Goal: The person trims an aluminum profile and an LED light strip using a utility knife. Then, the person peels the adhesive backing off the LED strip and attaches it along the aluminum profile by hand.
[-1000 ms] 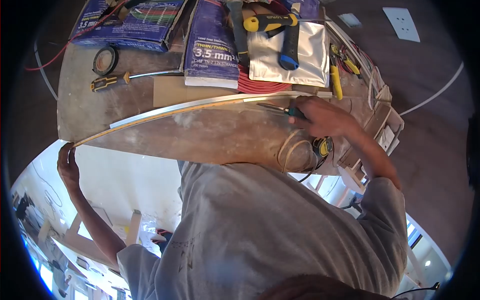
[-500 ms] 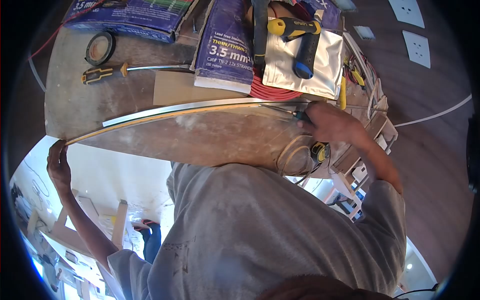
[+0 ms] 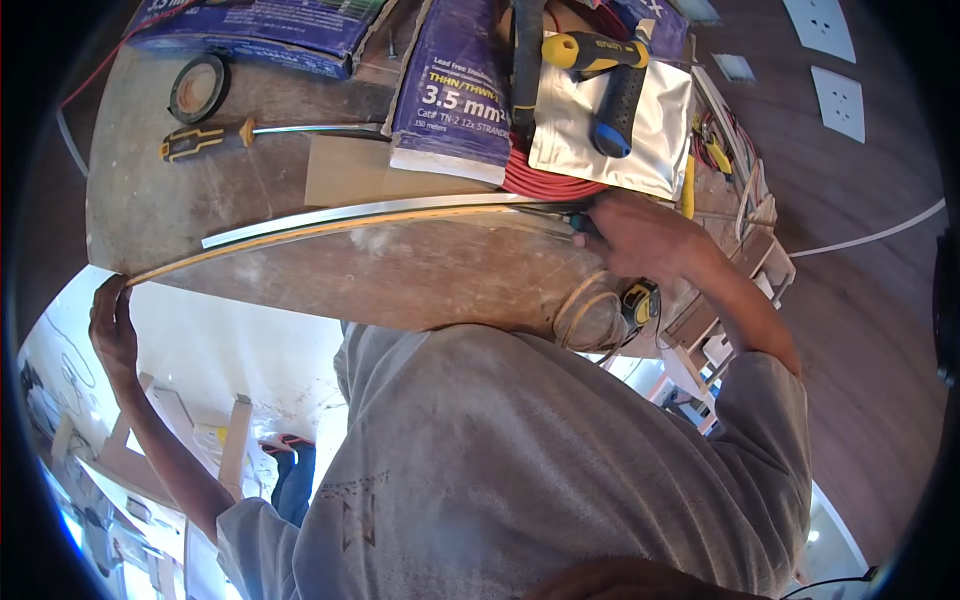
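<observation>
A long, narrow yellow strip point(image 3: 300, 236) runs along the work board beside a silver metal channel point(image 3: 330, 214). At the strip's far left end, just past the board's edge, my left hand point(image 3: 114, 325) is closed in a pinch on it. My right hand point(image 3: 645, 235) is closed at the right end of the channel, around a thin-shafted tool point(image 3: 577, 224) with a dark handle. Its fingers hide most of that handle, and the kind of tool is unclear. A tape measure point(image 3: 640, 302) lies just below my right hand, beside a loop of thin strip point(image 3: 590, 318).
Behind the channel are a yellow-and-black screwdriver point(image 3: 210, 140), a roll of black tape point(image 3: 199, 88), purple wire boxes point(image 3: 450, 100), red wire point(image 3: 550, 178), and a silver pouch point(image 3: 650, 130) with a blue-ended handle tool point(image 3: 618, 115) on it. White socket plates point(image 3: 838, 104) lie at right.
My right hand has shifted slightly left along the channel with the tool, and more of the tool's shaft is hidden. My left hand stays at the strip's end.
</observation>
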Motion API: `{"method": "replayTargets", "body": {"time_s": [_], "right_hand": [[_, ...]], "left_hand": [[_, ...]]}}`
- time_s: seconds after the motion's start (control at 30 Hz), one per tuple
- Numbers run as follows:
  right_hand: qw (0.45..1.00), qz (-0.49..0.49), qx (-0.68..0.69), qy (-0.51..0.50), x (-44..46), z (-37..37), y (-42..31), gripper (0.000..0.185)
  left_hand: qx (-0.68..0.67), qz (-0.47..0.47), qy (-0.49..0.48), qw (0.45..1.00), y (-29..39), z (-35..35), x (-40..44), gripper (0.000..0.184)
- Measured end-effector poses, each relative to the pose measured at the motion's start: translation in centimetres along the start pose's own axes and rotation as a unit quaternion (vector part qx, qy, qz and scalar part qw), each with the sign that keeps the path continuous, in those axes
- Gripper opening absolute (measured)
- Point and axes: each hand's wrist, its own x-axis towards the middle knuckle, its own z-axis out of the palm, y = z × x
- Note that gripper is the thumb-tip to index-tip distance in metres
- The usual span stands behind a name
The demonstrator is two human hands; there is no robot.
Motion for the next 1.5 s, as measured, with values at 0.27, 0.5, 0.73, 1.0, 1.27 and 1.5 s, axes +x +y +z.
{"method": "replayTargets", "body": {"time_s": [0.27,0.5,0.73,1.0,1.27,1.5], "right_hand": [[0.992,-0.061,-0.021,0.105,0.2,2.5,1.3,0.038],[0.969,-0.062,-0.098,0.218,0.1,4.3,1.3,0.044],[0.932,-0.091,-0.149,0.319,0.5,6.4,2.3,0.059],[0.933,-0.055,-0.127,0.333,0.1,6.3,1.5,0.052],[0.934,-0.064,-0.133,0.325,0.1,6.6,1.4,0.029],[0.91,-0.08,-0.219,0.342,0.2,6.1,1.3,0.027]], "left_hand": [[-0.013,0.0,0.002,1.0,-0.4,0.2,-0.2,0.023],[-0.016,-0.002,-0.001,1.0,-0.3,0.0,-0.1,0.021],[-0.018,-0.011,-0.003,1.0,0.2,0.0,0.2,0.019],[-0.045,-0.02,0.008,0.999,0.8,0.1,0.5,0.016],[-0.084,-0.007,0.014,0.996,1.2,0.1,0.9,0.018],[-0.098,0.002,0.003,0.995,1.7,-0.3,1.3,0.016]]}}
